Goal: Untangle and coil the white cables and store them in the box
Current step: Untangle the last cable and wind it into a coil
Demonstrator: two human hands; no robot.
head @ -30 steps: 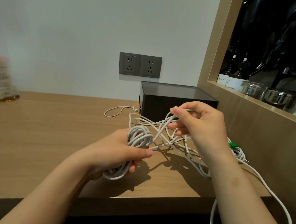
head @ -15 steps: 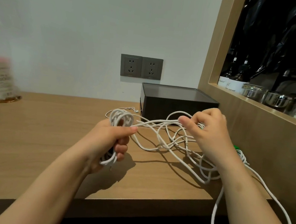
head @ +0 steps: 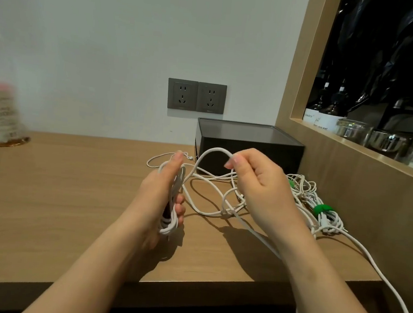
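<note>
The coil [head: 168, 224] sat wrapped lengthwise over the left hand [head: 156, 197], fingers curled round the white turns and thumb laid along their top. Its long axis ran along the palm from thumb tip to heel of hand, pointing away from the person.

The live strand [head: 211, 151] left the coil's far end and arched up and across to the right hand [head: 263, 187]. That hand pinched the strand between thumb and forefinger, the other fingers loosely curled. The strand lay crosswise between the hands, roughly square to the coil's axis.

The right hand was nearer the slack. The loose loops [head: 228, 209] lay on the table [head: 57, 205] under it and toward the left hand.

Judgement: the next turn needs the strand carried over the left hand's far end.

- Right of the right hand: a second bundle [head: 305, 188] with green ties [head: 322, 210].
- Behind both hands: the box [head: 249, 148].
- Right of the right forearm: a run of cable [head: 376, 268] hung off the table edge.
</note>
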